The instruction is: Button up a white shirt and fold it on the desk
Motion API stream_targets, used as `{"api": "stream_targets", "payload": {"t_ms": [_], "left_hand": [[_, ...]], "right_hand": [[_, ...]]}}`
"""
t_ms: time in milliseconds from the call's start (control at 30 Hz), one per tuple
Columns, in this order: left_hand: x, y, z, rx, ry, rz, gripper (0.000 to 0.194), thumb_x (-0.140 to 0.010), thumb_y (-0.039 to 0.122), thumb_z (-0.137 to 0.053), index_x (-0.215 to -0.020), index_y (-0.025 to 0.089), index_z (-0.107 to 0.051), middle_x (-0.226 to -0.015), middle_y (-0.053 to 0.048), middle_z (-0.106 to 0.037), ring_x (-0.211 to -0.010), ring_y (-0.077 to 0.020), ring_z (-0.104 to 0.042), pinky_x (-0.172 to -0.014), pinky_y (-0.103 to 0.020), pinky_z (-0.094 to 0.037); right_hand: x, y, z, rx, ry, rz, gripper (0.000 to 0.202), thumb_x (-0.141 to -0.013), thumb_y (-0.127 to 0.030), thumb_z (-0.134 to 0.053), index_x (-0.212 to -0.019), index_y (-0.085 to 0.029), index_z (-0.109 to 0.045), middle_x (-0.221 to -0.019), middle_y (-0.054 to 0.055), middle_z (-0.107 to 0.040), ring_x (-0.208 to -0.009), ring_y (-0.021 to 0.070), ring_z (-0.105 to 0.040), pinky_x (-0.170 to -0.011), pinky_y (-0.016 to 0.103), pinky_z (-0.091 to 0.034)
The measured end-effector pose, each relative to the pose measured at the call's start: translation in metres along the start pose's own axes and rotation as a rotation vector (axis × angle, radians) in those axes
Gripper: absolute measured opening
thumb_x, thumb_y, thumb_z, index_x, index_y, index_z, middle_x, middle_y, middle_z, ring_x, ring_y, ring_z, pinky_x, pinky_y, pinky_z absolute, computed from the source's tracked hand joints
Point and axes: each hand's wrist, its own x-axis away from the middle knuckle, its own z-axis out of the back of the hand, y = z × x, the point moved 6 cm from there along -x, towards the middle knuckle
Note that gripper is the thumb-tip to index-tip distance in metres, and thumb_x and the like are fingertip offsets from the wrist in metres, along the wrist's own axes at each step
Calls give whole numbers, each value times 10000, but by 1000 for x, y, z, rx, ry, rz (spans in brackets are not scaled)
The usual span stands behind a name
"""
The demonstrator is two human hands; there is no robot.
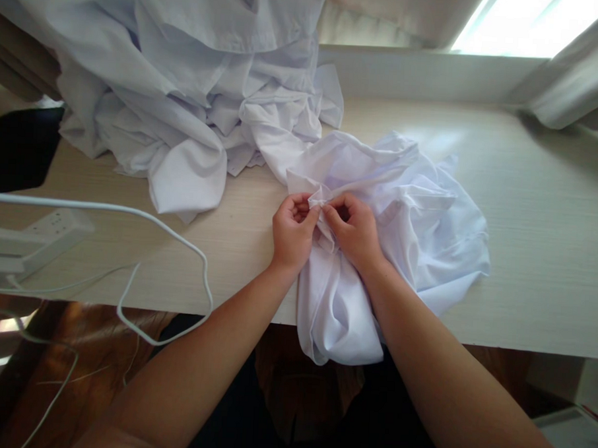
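A crumpled white cloth garment (422,236) lies at the front of the table, one part of it hanging over the edge. My left hand (295,229) pinches a small folded piece of it between thumb and fingers. Close beside, my right hand (352,227) pinches the same piece, the two thumbs almost touching. Whatever detail sits between the fingertips is too small to make out. Behind my hands the garment meets a large heap of white garments (186,80), and I cannot tell exactly where one ends and the other begins.
A white power strip (51,236) rests at the table's left, with a white cable (179,235) looping past the front edge near my left forearm. A black flat object (22,147) lies at far left. Curtains (577,84) and a bright window stand behind the pale table (540,261).
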Motion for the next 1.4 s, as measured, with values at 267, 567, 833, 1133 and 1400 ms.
{"api": "stream_targets", "payload": {"t_ms": [267, 567, 833, 1133, 1400], "left_hand": [[2, 0, -3, -22, -24, 3, 293, -786, 307, -778, -1005, 188, -623, -843, -18, -682, -759, -118, -653, -720, -229, -524], [1, -6, -2, 85, -6, 62, 331, -789, 325, -769, -1049, 212, -598, -846, 0, -683, -789, -126, -674, -759, -243, -528], [-1, -9, 1, 134, 12, 109, 389, -752, 326, -797, -1037, 222, -553, -848, 10, -678, -768, -118, -678, -771, -250, -540], [-1, -11, 1, 182, 12, 131, 364, -741, 277, -786, -1003, 213, -541, -860, 13, -659, -777, -109, -662, -777, -249, -541], [-1, -8, -2, 245, 25, 163, 292, -757, 253, -747, -959, 212, -541, -845, 23, -630, -774, -106, -652, -794, -261, -552]], "right_hand": [[-2, 2, 4, 35, 80, -25, 208, -841, -344, -623, -700, -196, -588, -661, -3, -600, -612, 131, -516, -591, 271, -398], [-1, 2, 1, -4, 35, 11, 192, -858, -396, -644, -815, -209, -633, -746, 14, -646, -662, 142, -556, -624, 272, -445], [3, -4, -2, 28, 18, 14, 177, -856, -358, -640, -900, -191, -676, -762, 22, -663, -655, 137, -562, -627, 271, -459], [2, -4, -2, 13, 18, 38, 145, -849, -310, -641, -899, -181, -686, -749, 15, -655, -644, 126, -550, -625, 266, -446], [3, -6, -1, 24, 10, 43, 147, -857, -338, -642, -901, -202, -679, -765, 15, -662, -650, 131, -561, -631, 270, -460]]}}
